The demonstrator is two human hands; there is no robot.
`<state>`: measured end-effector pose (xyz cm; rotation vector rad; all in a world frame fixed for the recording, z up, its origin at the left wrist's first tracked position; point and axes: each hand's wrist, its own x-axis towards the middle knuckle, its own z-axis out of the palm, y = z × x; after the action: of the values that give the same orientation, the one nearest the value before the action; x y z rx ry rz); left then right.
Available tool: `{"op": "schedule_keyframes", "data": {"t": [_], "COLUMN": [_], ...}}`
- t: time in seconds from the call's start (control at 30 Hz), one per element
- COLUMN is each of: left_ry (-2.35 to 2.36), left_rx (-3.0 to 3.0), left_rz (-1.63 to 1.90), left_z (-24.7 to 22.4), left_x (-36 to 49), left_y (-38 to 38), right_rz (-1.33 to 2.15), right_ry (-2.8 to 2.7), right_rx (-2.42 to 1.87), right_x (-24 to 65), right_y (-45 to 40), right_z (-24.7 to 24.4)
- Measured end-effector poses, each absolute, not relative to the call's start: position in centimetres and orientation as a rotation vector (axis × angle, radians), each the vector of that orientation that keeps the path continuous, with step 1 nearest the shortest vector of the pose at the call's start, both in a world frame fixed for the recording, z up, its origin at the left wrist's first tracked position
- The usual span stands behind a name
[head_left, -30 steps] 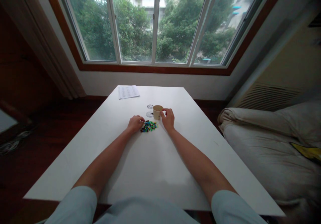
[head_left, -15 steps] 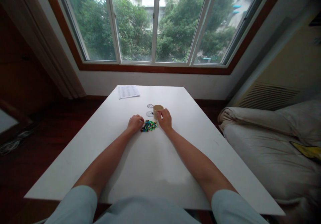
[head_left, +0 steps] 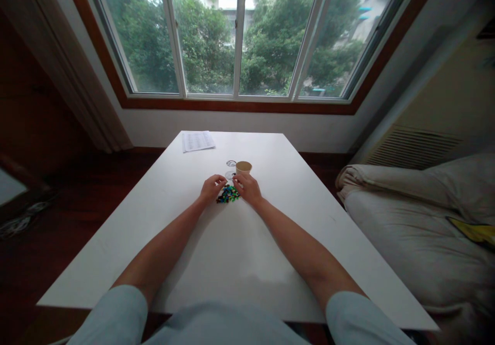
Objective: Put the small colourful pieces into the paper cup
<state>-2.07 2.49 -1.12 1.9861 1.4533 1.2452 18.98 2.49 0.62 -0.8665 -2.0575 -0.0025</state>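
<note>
A small pile of tiny multicoloured pieces (head_left: 228, 194), mostly green and blue, lies on the white table between my hands. My left hand (head_left: 212, 188) is at the pile's left, thumb and fingers pinched together over its far edge. Opposite it, my right hand (head_left: 248, 188) is also closed in a pinch, its fingertips close to the left ones. Whatever is in either pinch is too small to make out. A tan cup (head_left: 243, 166) stands upright just beyond my right hand, its lower part hidden. To the cup's left is a clear, round-rimmed object (head_left: 231, 163), partly covered by fingertips.
Printed sheets of paper (head_left: 198, 141) lie at the far left corner of the white table (head_left: 240, 262). A covered sofa (head_left: 417, 221) is on the right, a curtain (head_left: 77, 77) on the left. Beyond the table is a wide window (head_left: 235, 40).
My right hand has moved left from the cup's front to above the pile. My left hand has shifted slightly right and away from me, so the fingertips are nearer each other.
</note>
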Motion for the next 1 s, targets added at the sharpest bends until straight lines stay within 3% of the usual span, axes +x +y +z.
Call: {"op": "schedule_keyframes", "data": {"t": [1.0], "left_ry": [1.283], "left_rx": [1.78], "left_rz": [1.299], "left_z": [-0.6], "left_x": [-0.4], "left_y": [1.6], "right_rz": [-0.052], "right_ry": [-2.067], "right_rx": [-0.863], "right_x": [19.0], "right_y": [2.7], "right_z": [0.5]}}
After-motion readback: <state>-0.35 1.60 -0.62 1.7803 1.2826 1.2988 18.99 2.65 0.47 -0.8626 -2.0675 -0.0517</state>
